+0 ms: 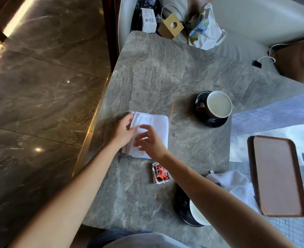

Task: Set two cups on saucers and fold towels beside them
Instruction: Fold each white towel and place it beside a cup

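Note:
A white folded towel (154, 126) lies flat near the left edge of the grey stone table (165, 74). My left hand (122, 130) rests on its left side, fingers on the cloth. My right hand (150, 140) hovers over the towel's near half with fingers spread. A dark cup (218, 104) with a pale inside stands on a black saucer (214, 123) at the middle right. A second cup (196, 214) sits on another black saucer (181, 205) near me, partly hidden by my right forearm. A crumpled white towel (231, 181) lies to the right of that arm.
A brown tray (278, 176) lies at the right edge. A small red and black packet (160, 173) lies between the towel and the near saucer. A wooden box (171, 25), bags and a cable sit on the seat beyond the table's far end.

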